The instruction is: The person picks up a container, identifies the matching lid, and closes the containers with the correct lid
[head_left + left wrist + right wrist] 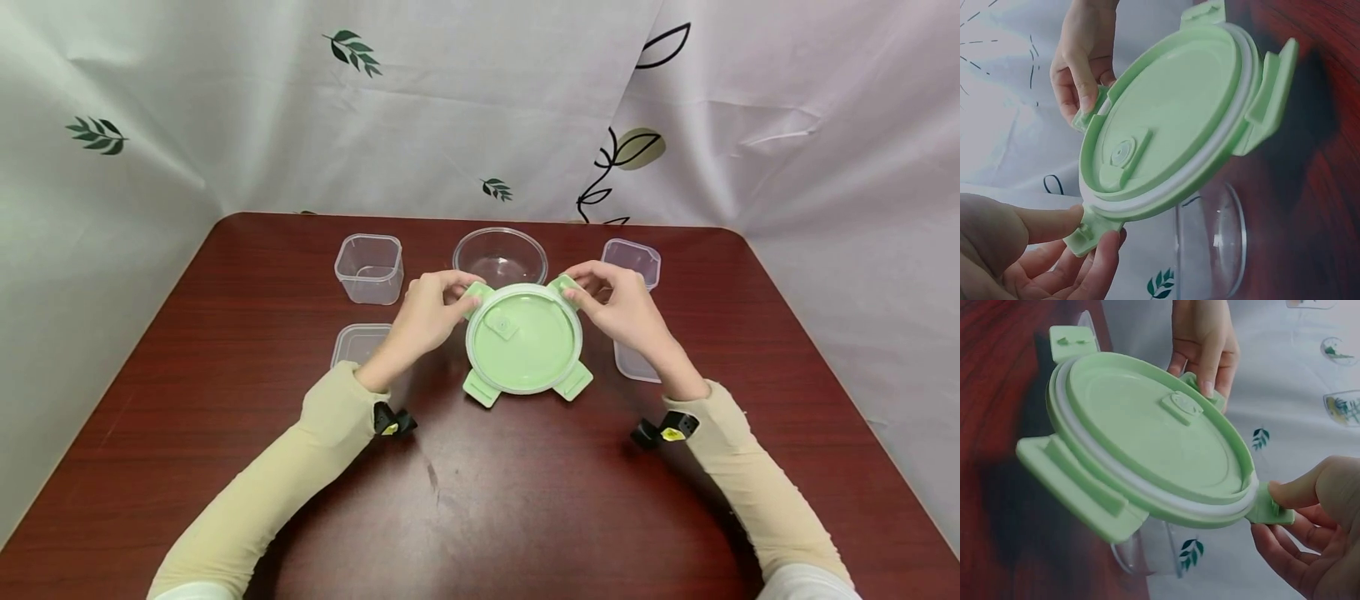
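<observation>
A round green lid (525,342) with locking flaps on its rim is held up between both hands. My left hand (431,312) pinches one upper flap between thumb and fingers; my right hand (621,304) pinches the other upper flap. In the left wrist view, the lid (1172,112) is tilted, its white seal ring (1179,187) along the edge and a small vent plug (1124,152) on its face. The two lower flaps stick out free toward the front. Behind the lid stands a round clear glass bowl (500,250), its near part hidden by the lid.
At the back left is a clear square container (369,271), with a clear flat lid (360,342) in front, partly behind my left arm. A clear container (632,257) stands back right, and a clear flat piece (637,365) lies nearer. A patterned curtain (465,108) hangs behind the table (480,492).
</observation>
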Demonstrator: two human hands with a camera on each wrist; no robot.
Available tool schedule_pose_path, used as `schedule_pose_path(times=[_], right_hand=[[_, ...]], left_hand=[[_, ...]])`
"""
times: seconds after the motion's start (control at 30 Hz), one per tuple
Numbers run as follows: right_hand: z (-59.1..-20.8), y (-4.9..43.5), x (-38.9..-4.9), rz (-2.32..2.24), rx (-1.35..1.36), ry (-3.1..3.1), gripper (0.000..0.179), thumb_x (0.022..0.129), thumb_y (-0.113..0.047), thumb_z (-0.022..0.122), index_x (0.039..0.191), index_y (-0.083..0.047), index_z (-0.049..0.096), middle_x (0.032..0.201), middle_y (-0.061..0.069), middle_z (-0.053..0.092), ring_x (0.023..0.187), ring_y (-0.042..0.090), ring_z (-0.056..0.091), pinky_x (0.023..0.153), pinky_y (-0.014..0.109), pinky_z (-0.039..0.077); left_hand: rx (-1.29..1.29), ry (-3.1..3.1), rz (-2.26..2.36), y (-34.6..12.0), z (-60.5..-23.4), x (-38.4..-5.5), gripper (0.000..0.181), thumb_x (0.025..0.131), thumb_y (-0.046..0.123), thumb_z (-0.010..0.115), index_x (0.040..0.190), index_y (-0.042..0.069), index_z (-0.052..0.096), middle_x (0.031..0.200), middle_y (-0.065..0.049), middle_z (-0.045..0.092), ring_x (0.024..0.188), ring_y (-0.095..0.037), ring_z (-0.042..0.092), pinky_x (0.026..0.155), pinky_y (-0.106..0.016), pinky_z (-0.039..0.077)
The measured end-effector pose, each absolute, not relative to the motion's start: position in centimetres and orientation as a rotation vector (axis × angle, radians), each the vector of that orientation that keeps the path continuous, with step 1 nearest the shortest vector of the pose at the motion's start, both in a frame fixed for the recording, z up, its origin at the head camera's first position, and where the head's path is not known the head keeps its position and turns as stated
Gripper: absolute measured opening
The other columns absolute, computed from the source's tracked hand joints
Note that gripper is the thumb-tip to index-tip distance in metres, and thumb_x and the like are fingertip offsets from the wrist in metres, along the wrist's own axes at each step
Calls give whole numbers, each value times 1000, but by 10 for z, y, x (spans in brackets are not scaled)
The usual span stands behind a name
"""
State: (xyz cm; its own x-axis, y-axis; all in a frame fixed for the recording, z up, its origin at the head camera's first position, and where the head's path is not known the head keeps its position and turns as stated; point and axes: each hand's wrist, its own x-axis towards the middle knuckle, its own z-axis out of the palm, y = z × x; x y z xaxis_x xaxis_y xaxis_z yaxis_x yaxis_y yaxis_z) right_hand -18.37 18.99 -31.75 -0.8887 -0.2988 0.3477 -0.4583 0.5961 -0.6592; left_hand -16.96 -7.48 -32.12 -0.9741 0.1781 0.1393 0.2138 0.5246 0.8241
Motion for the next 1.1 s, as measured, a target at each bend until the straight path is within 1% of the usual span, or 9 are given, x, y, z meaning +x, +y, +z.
schedule_pose_path(times=[0.13, 0.3, 0.43, 0.53, 0.7, 0.77, 0.97, 1.03, 1.1], right_hand=[[-311, 190, -183, 1168, 658, -2560, 16, 87, -11, 70, 103, -7, 70, 81, 5, 70, 67, 2, 58, 62, 14, 48], [-304, 191, -180, 1164, 657, -2505, 17, 86, -11, 72, 103, -6, 70, 86, 6, 72, 71, -4, 59, 67, 13, 50], [-299, 191, -178, 1192, 668, -2433, 16, 85, -10, 73, 100, -5, 71, 89, 8, 73, 73, -5, 60, 69, 11, 51], [-295, 190, -176, 1191, 679, -2382, 15, 84, -8, 73, 98, -5, 72, 89, 7, 73, 71, -4, 60, 69, 10, 51], [-289, 189, -173, 1188, 700, -2315, 13, 83, -4, 73, 95, -3, 71, 86, 7, 71, 62, 5, 59, 62, 10, 50], [-288, 189, -173, 1192, 710, -2290, 13, 82, -2, 73, 94, -1, 70, 87, 8, 71, 62, 6, 59, 61, 11, 50], [-283, 188, -174, 1182, 710, -2257, 12, 80, 3, 73, 92, 2, 69, 93, 10, 71, 74, -6, 62, 71, 13, 53], [-281, 187, -173, 1174, 714, -2250, 12, 80, 3, 73, 91, 3, 68, 94, 10, 71, 78, -5, 63, 74, 14, 54], [-280, 187, -174, 1156, 719, -2237, 12, 80, 3, 73, 90, 3, 68, 93, 10, 71, 81, -2, 65, 75, 13, 54]], left_hand=[[-373, -2646, -1448, -74, -316, -167, 25, 89, 12, 67, 113, 9, 71, 89, -7, 74, 74, -22, 70, 60, -21, 44], [-413, -2561, -1394, -73, -309, -163, 23, 87, 11, 69, 110, 10, 72, 89, -6, 74, 70, -17, 67, 61, -21, 43], [-427, -2496, -1337, -71, -303, -160, 22, 86, 12, 71, 108, 11, 73, 89, -4, 75, 68, -14, 64, 62, -21, 44], [-434, -2443, -1326, -70, -298, -158, 21, 86, 12, 72, 106, 12, 74, 92, -3, 75, 69, -12, 66, 63, -22, 47], [-465, -2362, -1332, -69, -292, -156, 19, 85, 11, 73, 104, 10, 74, 94, -4, 76, 77, -12, 70, 66, -23, 52], [-477, -2337, -1331, -69, -291, -155, 19, 84, 11, 73, 103, 10, 74, 94, -4, 76, 78, -12, 70, 67, -23, 52], [-506, -2270, -1306, -69, -287, -156, 17, 84, 10, 74, 100, 9, 74, 95, -3, 75, 73, -9, 68, 63, -16, 49], [-521, -2240, -1290, -69, -286, -156, 15, 83, 9, 74, 98, 8, 74, 96, -3, 75, 72, -9, 68, 62, -15, 49], [-534, -2214, -1269, -69, -286, -156, 13, 83, 9, 74, 96, 7, 73, 96, -3, 75, 72, -10, 68, 63, -15, 49]])
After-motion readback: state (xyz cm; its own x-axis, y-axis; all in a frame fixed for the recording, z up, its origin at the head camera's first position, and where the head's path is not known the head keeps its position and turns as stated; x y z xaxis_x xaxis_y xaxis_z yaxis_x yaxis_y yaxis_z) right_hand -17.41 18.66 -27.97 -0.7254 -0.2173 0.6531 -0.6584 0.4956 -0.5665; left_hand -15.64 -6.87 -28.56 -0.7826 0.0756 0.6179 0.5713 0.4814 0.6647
